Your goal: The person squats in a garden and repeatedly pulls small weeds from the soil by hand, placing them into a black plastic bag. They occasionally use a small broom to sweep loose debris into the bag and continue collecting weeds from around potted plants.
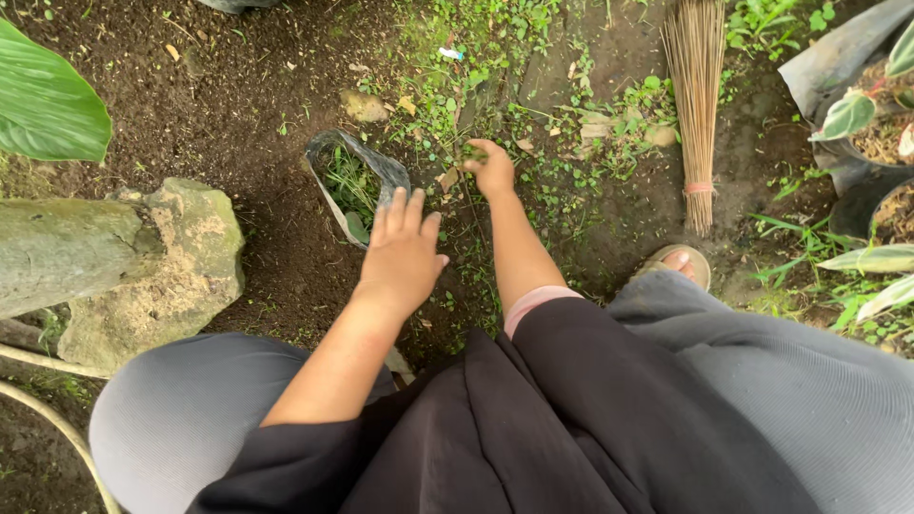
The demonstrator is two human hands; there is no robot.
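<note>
Dark fabric (pixel 533 428) of the person's clothing and grey-clad knees (pixel 181 409) fill the bottom of the view, with a sandalled foot (pixel 678 264) showing on the soil beside the right knee. Just beyond, the left hand (pixel 402 252) hovers flat with fingers spread and released, holding nothing, right at the near rim of a small black plastic bag (pixel 367 167) that lies open on the ground with pulled green weeds (pixel 347 186) inside. Farther out, the right hand (pixel 492 169) is clenched on a tuft of small green weeds (pixel 473 150) at ground level, just to the right of the bag. Low green weeds (pixel 571 143) cover the soil around that hand. A stick broom (pixel 695 105) lies on the ground well to the right, near potted plants (pixel 871 133). On the left sit a mossy stone (pixel 181 257) and a broad green leaf (pixel 43 105).
</note>
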